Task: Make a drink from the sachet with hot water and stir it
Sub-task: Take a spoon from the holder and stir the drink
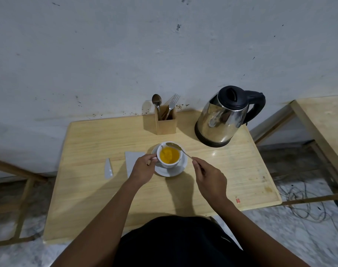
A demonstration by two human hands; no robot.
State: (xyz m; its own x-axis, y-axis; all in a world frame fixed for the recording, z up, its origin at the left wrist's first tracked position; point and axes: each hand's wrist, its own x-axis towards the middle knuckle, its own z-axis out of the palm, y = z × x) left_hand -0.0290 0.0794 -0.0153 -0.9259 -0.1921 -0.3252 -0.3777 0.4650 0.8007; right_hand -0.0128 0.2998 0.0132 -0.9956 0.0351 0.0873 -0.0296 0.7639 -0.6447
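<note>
A white cup (171,164) full of orange drink (169,154) stands on a white saucer (178,170) in the middle of the wooden table (106,189). My left hand (143,168) pinches the cup's handle on its left side. My right hand (209,177) holds a metal spoon (176,147) by its handle; the bowl of the spoon is above the cup's far rim, out of the liquid. The opened sachet (131,160) lies flat left of the cup, partly under my left hand. Its torn-off strip (108,168) lies further left.
A steel kettle (222,120) with a black lid and handle stands at the back right. A wooden holder (165,120) with a spoon and a fork is at the back, close to the wall. A second table (322,120) is on the right, with cables (306,205) on the floor.
</note>
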